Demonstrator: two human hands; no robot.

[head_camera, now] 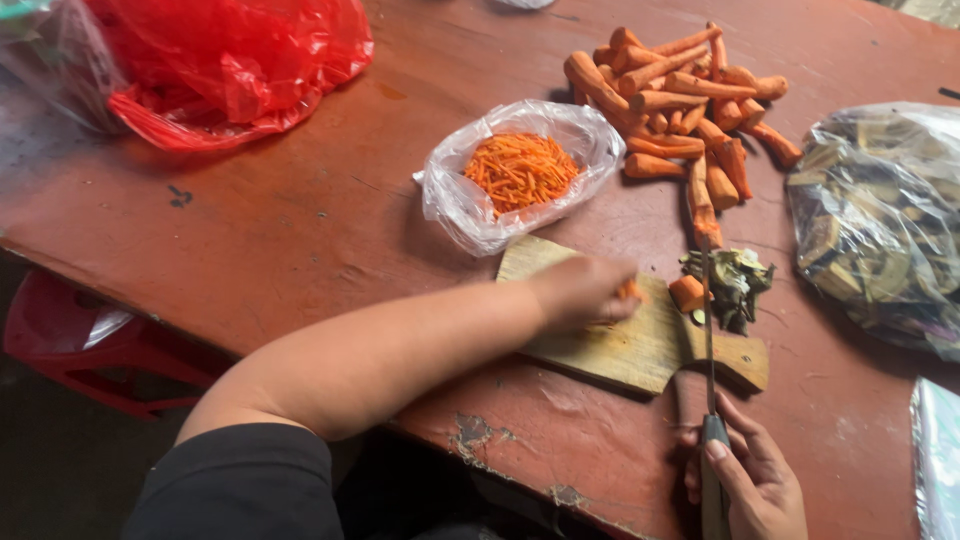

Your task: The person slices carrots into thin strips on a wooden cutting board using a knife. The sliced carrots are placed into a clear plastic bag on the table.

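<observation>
Orange against worn red-brown paint: a short stub of peeled carrot (686,292) lies on the rough, pale wooden cutting board (620,335), just beside the thin blade of a long kitchen knife (708,330). The right hand (750,480) has its fingers wrapped around the knife's dark handle at the near table edge, the blade pointing away across the board. The left hand (585,290) rests on the board with fingers curled over a small bit of carrot, blurred, so how tightly it pinches cannot be told.

Done well, the cut wants the left fingertips tucked back behind the knuckles, the piece lying flat so it cannot roll, and the blade coming straight down in even, thin strokes.

Behind the board a clear plastic bag (500,180) sits open with fine orange carrot shreds inside. Farther back is a heap of whole peeled carrots (680,100). A small pile of greenish trimmings (735,285) lies at the board's far right corner.
</observation>
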